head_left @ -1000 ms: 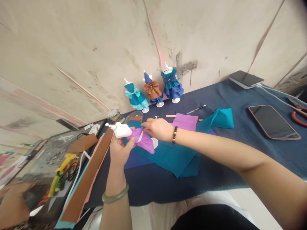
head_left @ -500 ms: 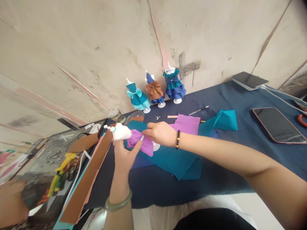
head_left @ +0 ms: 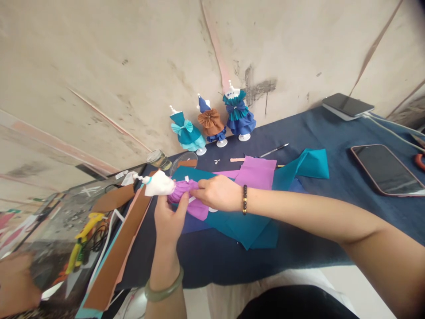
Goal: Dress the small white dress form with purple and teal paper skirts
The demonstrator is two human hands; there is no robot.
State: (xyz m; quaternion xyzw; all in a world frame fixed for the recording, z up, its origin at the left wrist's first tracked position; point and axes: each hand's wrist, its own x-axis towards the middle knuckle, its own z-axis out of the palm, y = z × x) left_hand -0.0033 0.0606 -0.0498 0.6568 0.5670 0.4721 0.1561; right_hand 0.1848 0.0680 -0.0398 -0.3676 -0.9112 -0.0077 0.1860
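My left hand (head_left: 169, 218) grips a small white mannequin (head_left: 156, 184) lying sideways, its top pointing left. A purple gathered paper skirt (head_left: 189, 199) wraps the mannequin's lower part. My right hand (head_left: 217, 192) pinches the purple skirt at the mannequin's waist, fingers closed on the paper. Both hands hover over teal paper sheets (head_left: 245, 221) on a dark blue cloth (head_left: 332, 208). A flat purple sheet (head_left: 257, 172) lies just behind my right hand.
Three dressed mini mannequins (head_left: 212, 122) stand by the wall. A pen (head_left: 274, 151), two phones (head_left: 385, 170) (head_left: 347, 105), and a glass jar (head_left: 158, 159) lie around. Brown strips (head_left: 116, 252) and a yellow glue gun (head_left: 88, 223) sit left. Another person's hand (head_left: 15, 283) shows at bottom left.
My right hand has slid left and closed on the purple skirt near the waist, bunching it tighter. The mannequin has shifted slightly left in my left hand.
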